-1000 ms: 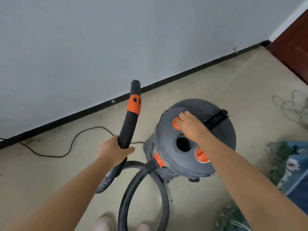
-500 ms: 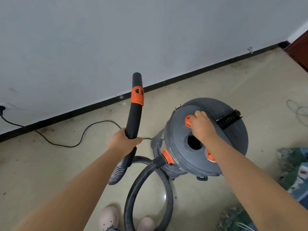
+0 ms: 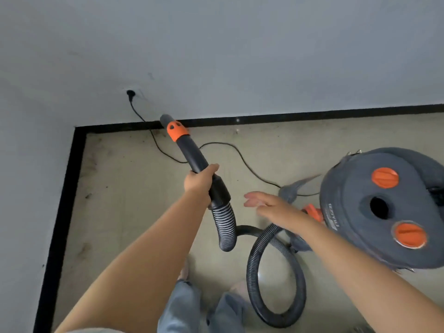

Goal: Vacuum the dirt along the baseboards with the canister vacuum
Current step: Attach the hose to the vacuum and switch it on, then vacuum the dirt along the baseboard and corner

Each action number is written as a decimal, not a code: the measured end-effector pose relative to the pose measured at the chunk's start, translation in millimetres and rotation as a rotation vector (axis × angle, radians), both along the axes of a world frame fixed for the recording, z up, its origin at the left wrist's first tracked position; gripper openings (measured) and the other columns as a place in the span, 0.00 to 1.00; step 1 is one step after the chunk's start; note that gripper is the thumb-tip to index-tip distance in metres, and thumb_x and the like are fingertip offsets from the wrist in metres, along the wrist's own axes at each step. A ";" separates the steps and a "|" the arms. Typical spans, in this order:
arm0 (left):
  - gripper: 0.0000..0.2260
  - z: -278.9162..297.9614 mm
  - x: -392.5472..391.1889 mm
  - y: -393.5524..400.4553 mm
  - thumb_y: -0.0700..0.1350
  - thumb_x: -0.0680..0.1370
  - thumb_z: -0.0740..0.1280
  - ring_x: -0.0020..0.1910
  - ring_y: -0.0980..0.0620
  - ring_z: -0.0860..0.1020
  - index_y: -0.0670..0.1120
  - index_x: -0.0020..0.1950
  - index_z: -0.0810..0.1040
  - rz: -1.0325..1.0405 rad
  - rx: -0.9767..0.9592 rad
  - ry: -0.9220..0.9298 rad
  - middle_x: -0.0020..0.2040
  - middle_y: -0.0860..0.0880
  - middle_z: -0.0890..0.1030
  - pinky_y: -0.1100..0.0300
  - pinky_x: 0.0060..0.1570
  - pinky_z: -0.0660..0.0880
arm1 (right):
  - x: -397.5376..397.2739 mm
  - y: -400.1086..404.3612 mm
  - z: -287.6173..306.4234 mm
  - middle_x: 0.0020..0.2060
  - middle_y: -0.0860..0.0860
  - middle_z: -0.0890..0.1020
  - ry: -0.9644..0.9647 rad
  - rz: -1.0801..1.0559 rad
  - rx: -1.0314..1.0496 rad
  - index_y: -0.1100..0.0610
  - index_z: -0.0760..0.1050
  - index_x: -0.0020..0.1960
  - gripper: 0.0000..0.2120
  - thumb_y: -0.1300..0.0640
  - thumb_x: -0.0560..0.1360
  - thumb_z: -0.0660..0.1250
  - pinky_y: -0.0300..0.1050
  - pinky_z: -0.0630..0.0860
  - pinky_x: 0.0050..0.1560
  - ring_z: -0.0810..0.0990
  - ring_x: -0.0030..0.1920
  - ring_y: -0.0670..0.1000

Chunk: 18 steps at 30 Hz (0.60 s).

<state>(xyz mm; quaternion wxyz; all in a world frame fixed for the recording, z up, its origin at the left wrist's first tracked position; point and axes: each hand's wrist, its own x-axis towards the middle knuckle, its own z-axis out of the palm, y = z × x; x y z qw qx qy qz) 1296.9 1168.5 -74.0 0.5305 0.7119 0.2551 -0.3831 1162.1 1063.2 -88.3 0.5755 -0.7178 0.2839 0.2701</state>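
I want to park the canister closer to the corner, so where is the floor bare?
Bare floor lies between the left baseboard, the cord and the left hand. It is crowded to the right: hose loops, canister and right hand fill it.

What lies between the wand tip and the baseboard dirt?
Only the black power cord: it drops from the wall plug and crosses the floor under the wand tip, beside the baseboard. Otherwise nothing visible.

We're in a bare room of a home: plain grey wall (image 3: 240, 49), black baseboard (image 3: 312, 114), beige floor (image 3: 125, 188), a cord (image 3: 153, 138) plugged into the wall outlet (image 3: 130, 93).
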 end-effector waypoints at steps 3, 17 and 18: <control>0.20 -4.1 22.0 46.2 0.47 0.73 0.70 0.49 0.45 0.73 0.42 0.61 0.70 0.174 0.002 0.035 0.50 0.45 0.74 0.54 0.49 0.71 | 33.1 52.5 0.8 0.57 0.52 0.74 0.028 0.023 0.240 0.59 0.62 0.70 0.28 0.64 0.70 0.62 0.33 0.69 0.57 0.71 0.59 0.49; 0.06 -18.3 172.9 327.3 0.43 0.78 0.64 0.39 0.49 0.75 0.40 0.48 0.71 0.768 -0.213 0.252 0.38 0.46 0.74 0.57 0.48 0.74 | 188.6 273.1 -5.8 0.32 0.46 0.74 0.025 0.492 -0.099 0.49 0.67 0.38 0.17 0.69 0.63 0.68 0.36 0.70 0.34 0.72 0.32 0.44; 0.06 -18.7 185.6 351.3 0.43 0.79 0.62 0.43 0.49 0.76 0.40 0.50 0.71 0.838 -0.243 0.245 0.39 0.47 0.74 0.58 0.49 0.73 | 202.7 283.4 -2.4 0.32 0.46 0.74 0.039 0.539 -0.084 0.49 0.68 0.38 0.16 0.68 0.63 0.68 0.37 0.70 0.35 0.72 0.33 0.45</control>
